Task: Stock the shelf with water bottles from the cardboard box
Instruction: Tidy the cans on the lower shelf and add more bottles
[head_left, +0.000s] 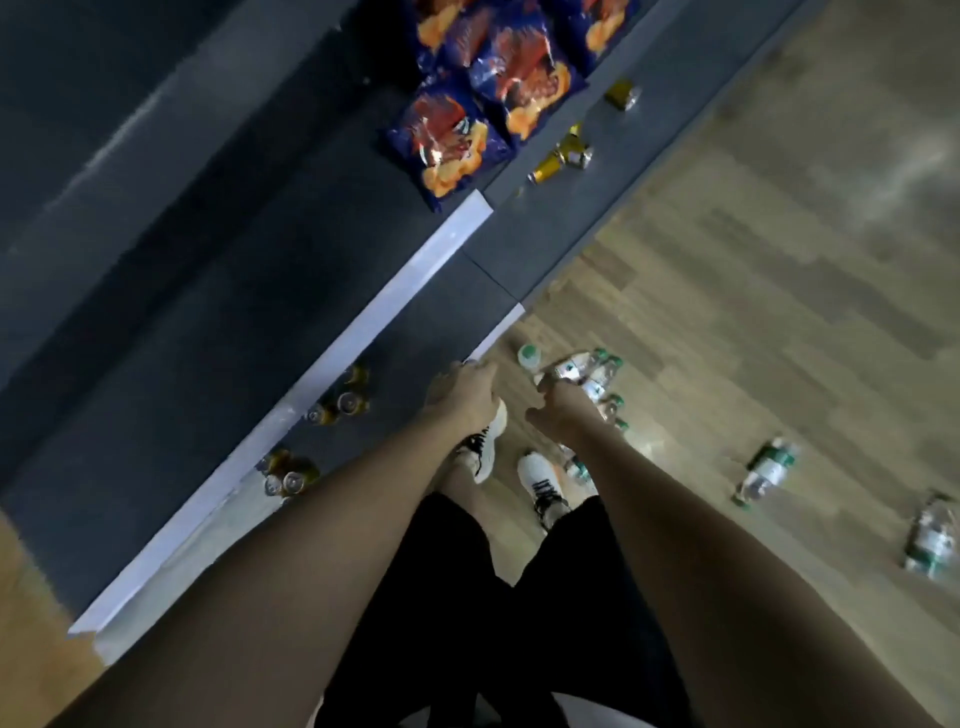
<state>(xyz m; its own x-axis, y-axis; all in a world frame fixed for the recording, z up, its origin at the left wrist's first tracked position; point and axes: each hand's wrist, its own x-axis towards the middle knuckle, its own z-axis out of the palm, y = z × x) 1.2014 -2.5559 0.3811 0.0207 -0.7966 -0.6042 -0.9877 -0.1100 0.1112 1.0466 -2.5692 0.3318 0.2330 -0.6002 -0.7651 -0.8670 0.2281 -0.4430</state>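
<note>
Both forearms fill the bottom of the frame, reaching down over black shorts and white sneakers. At the left, the dark shelf runs diagonally with a pale edge strip; gold cans stand on its lower board, and blue snack bags lie in the upper middle. The left hand hangs just in front of the lower shelf edge with fingers loosely curled; I cannot tell if it holds anything. The right hand, a little right of centre, has its fingers curled on a water bottle from the cluster of bottles on the wooden floor. More bottles lie apart at the lower right. No cardboard box is visible. To do this step well, I think the right hand should close firmly around the bottle's body, lift it clear of its neighbours so none rolls, and place it upright on free shelf space beside the cans.
</note>
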